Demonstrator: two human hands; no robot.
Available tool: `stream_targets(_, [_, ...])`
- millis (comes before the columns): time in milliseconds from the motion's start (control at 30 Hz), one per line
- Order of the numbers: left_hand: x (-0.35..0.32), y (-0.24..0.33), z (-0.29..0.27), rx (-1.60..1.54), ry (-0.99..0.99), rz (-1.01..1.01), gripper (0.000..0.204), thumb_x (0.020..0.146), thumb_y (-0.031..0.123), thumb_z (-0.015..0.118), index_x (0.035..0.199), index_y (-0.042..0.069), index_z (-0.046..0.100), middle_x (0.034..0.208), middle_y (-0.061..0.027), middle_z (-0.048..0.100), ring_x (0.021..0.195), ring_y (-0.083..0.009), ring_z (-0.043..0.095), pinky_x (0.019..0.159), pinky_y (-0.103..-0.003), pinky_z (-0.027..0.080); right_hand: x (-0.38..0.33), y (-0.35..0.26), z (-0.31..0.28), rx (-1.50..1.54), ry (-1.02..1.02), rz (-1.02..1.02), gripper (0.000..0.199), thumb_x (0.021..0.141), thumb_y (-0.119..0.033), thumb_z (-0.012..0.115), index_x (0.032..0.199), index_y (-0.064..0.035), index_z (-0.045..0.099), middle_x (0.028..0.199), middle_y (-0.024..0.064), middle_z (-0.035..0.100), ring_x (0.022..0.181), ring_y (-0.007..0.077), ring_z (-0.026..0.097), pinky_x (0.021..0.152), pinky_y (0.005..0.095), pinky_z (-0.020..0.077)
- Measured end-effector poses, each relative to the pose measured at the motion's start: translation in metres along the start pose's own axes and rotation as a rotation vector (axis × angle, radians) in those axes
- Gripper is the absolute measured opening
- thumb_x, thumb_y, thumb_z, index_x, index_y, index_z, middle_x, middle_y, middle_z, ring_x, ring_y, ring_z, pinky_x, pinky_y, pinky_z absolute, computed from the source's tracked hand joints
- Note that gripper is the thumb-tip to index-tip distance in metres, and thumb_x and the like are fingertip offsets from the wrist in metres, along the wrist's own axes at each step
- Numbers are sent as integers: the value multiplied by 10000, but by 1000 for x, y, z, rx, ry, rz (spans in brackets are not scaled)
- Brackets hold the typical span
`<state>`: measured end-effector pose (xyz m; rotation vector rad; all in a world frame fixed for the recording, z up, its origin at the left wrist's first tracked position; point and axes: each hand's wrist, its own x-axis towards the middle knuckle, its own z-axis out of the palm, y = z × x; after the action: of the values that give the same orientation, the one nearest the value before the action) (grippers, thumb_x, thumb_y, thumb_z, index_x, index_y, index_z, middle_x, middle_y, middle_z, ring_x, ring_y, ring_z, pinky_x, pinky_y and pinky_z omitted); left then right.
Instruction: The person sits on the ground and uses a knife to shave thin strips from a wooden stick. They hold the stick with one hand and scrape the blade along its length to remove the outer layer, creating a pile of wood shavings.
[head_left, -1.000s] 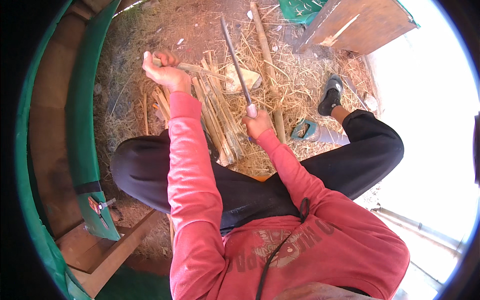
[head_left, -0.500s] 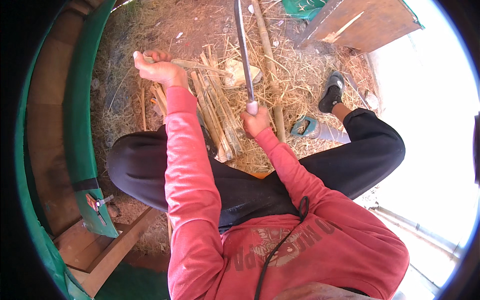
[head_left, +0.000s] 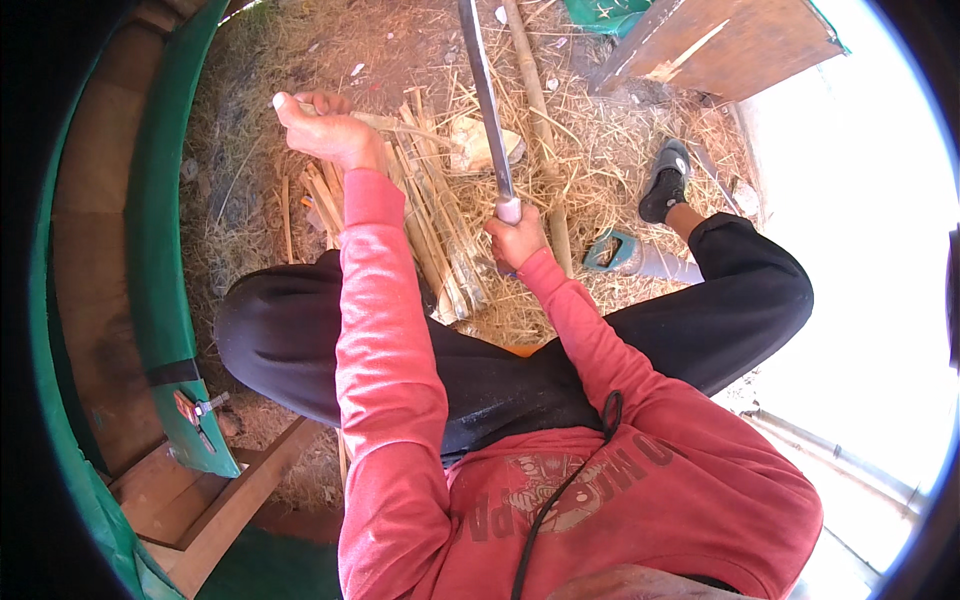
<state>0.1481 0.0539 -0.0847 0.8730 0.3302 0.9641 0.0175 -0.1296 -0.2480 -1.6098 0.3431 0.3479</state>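
Head view: left of the pale block [head_left: 473,146], the left hand [head_left: 335,135] curls around a wooden strip [head_left: 390,124] reaching toward it; nearer than the block, the right hand [head_left: 518,239] grips a long knife [head_left: 488,110], apparently for chopping, where the next stroke calls for a steady strip.

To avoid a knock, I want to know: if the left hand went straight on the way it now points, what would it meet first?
Probably the green panel at the left side: the left hand points up-left toward it, over straw-littered ground, though depth is unclear.
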Motion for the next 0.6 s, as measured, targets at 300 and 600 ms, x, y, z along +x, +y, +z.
stream_targets(300, [0,0,-3,-10,-104,-58,382,906,443,489,751,101,419,627,0,355,526,-120,329,520,-315,337,0,19,-21,-260,40,342,420,794,-268,644,1043,70,634,994,257,654,917,355,646,824,454,482])
stream_targets(600, [-5,-8,5,89,-132,31,403,894,451,478,673,123,402,566,6,359,479,-111,311,486,-298,318,-1,33,2,-553,54,108,390,810,-281,606,1064,15,607,1012,271,636,930,433,627,827,485,487])
